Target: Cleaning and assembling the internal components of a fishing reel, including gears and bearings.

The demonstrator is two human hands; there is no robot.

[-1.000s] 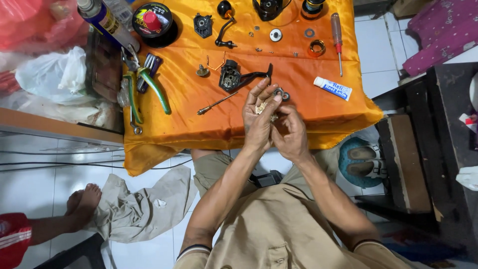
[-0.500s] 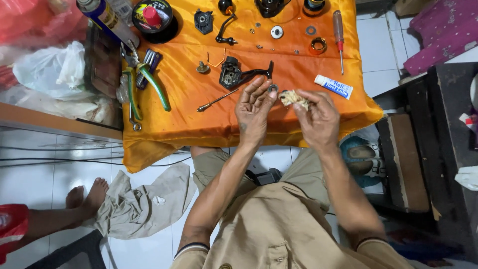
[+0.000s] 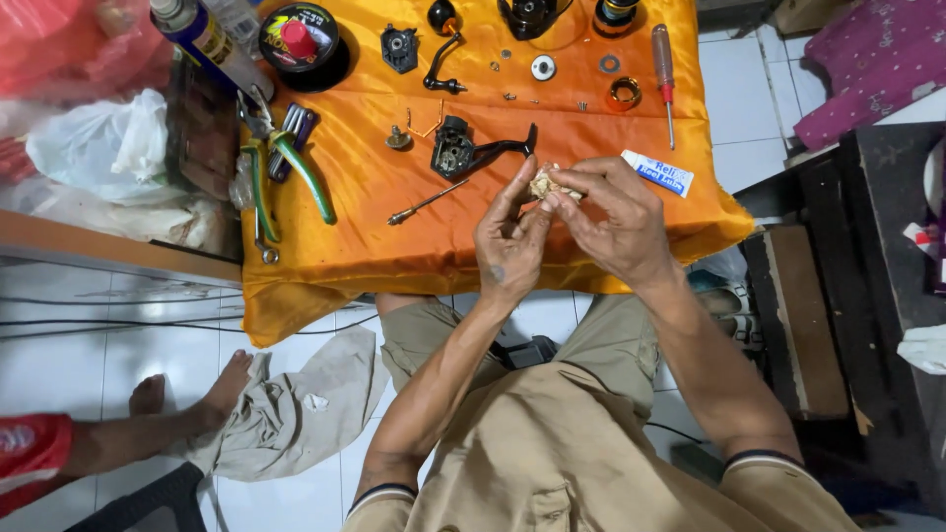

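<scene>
My left hand (image 3: 508, 239) and my right hand (image 3: 613, 219) meet over the near edge of a table draped in orange cloth (image 3: 355, 266). Between the fingertips of both hands is a small pale crumpled wad (image 3: 545, 184), perhaps a bit of cloth or tissue; anything wrapped inside it is hidden. Just beyond the hands lie a black reel part with a curved arm (image 3: 463, 151) and a thin metal shaft (image 3: 422, 204). A small white and blue tube (image 3: 657, 172) lies right of my right hand.
Green-handled pliers (image 3: 296, 167), a red-handled screwdriver (image 3: 663, 69), washers, rings and small black parts are scattered on the cloth. A spray can (image 3: 202, 39) and plastic bags sit at the left. Another person's bare foot (image 3: 212, 399) rests on the tiled floor beside a grey rag (image 3: 296, 414).
Both hands have moved from near my body up and right over the cloth. The small metal piece once between them is out of sight and a pale wad shows at the fingertips.
</scene>
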